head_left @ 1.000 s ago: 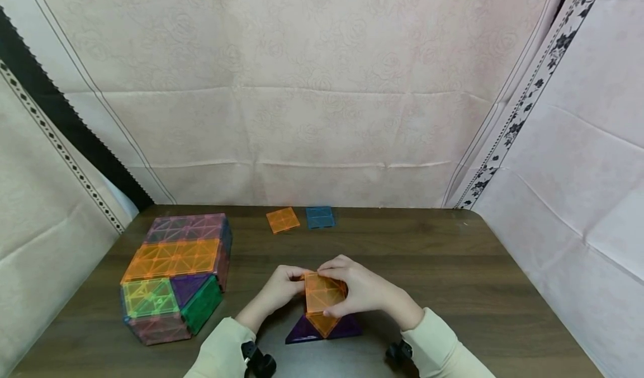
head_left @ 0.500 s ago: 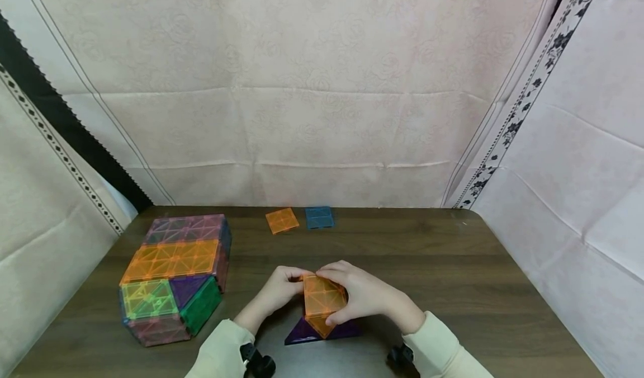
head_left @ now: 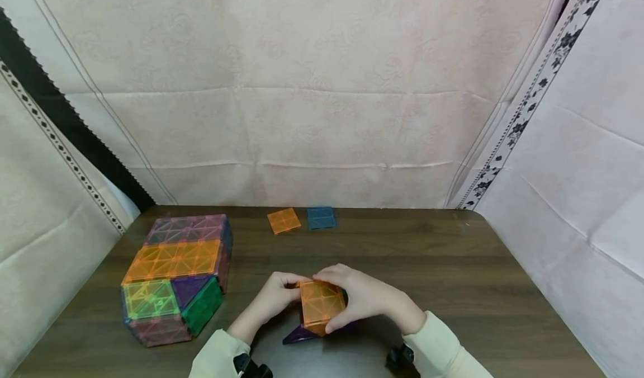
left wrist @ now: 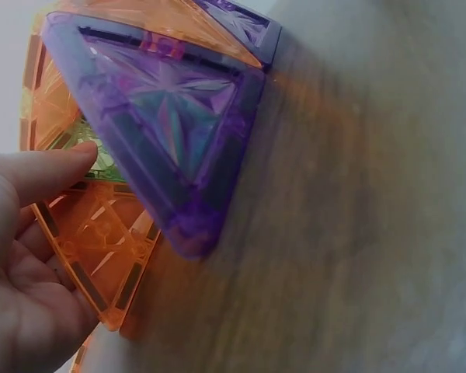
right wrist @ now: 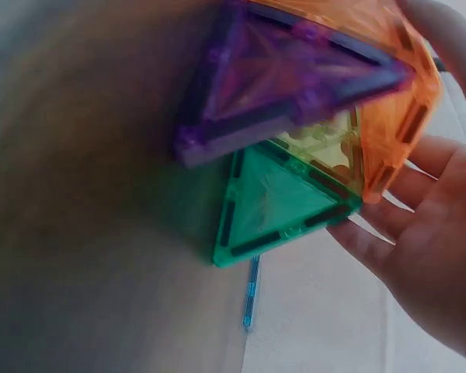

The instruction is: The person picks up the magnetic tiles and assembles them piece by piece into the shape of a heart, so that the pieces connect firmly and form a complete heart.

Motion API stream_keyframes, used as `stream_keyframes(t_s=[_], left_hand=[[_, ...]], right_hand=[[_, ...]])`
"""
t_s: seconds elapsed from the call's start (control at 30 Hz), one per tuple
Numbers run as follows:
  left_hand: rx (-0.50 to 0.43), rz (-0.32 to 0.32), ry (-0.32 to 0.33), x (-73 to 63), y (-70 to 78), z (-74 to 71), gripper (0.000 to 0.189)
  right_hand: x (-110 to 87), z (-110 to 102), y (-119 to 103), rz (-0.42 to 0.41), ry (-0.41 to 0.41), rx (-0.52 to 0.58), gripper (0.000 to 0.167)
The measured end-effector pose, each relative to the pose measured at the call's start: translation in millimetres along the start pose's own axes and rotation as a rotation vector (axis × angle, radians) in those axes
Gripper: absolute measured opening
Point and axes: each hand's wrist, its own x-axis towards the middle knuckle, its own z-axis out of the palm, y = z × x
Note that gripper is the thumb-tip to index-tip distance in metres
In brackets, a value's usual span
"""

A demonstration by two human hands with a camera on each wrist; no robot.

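Note:
A small build of magnetic tiles stands on the table between both hands, with an orange square tile (head_left: pixel 321 302) on top. Purple triangle tiles (head_left: pixel 299 334) flare out at its base. My left hand (head_left: pixel 275 295) holds the build's left side; in the left wrist view its thumb lies near an orange triangle tile (left wrist: pixel 105 249) and a purple triangle (left wrist: pixel 179 101). From the right, my right hand (head_left: pixel 369 297) grips the build, thumb at the front and fingers behind. The right wrist view shows a green triangle tile (right wrist: pixel 279 202) low on the build, beside its purple triangle (right wrist: pixel 287 78).
At the left of the wooden table (head_left: pixel 427 255) stands a large block of joined magnetic tiles (head_left: pixel 173 277), pink, orange, green and purple. A loose orange square tile (head_left: pixel 284 221) and a blue one (head_left: pixel 321 218) lie near the back edge. White cloth (head_left: pixel 322 115) hangs behind.
The build has shifted slightly left and towards me, with less purple showing at its base. Both hands keep their hold and move with it.

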Motion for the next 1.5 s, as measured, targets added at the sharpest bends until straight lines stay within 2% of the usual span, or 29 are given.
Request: stream_keyframes(t_s=[0.07,0.17,0.3,0.4,0.6,0.83,1.2,1.33,1.5], left_hand=[[0.0,0.006,0.003,-0.3,0.6,0.2,0.021],[-0.009,0.01,0.003,-0.1,0.7,0.6,0.022],[-0.025,-0.002,0.011,-0.4,0.5,1.5,0.023],[-0.038,-0.007,0.014,-0.5,-0.2,2.7,0.024],[-0.052,-0.014,0.004,-0.2,-1.8,6.7,0.025],[-0.041,-0.013,0.017,2.8,-5.9,9.3,0.024],[-0.051,-0.018,0.04,0.3,-7.6,4.7,0.024],[-0.05,-0.025,0.053,0.0,-9.0,4.0,0.024],[-0.064,-0.028,0.055,-0.5,-9.7,4.8,0.024]], right_hand=[[3.5,-7,4,0.016,0.012,0.058,0.081],[14.9,-18,17,0.058,0.087,0.117,0.071],[37.8,-31,45,0.15,0.207,0.166,0.061],[55.3,-35,67,0.221,0.244,0.182,0.059],[77.7,-31,97,0.309,0.241,0.131,0.061],[86.0,-25,113,0.366,0.204,0.06,0.063],[81.2,-26,108,0.338,0.082,-0.079,0.063],[82.6,-25,110,0.312,0.12,-0.087,0.064],[88.0,-25,113,0.33,0.164,-0.045,0.068]])
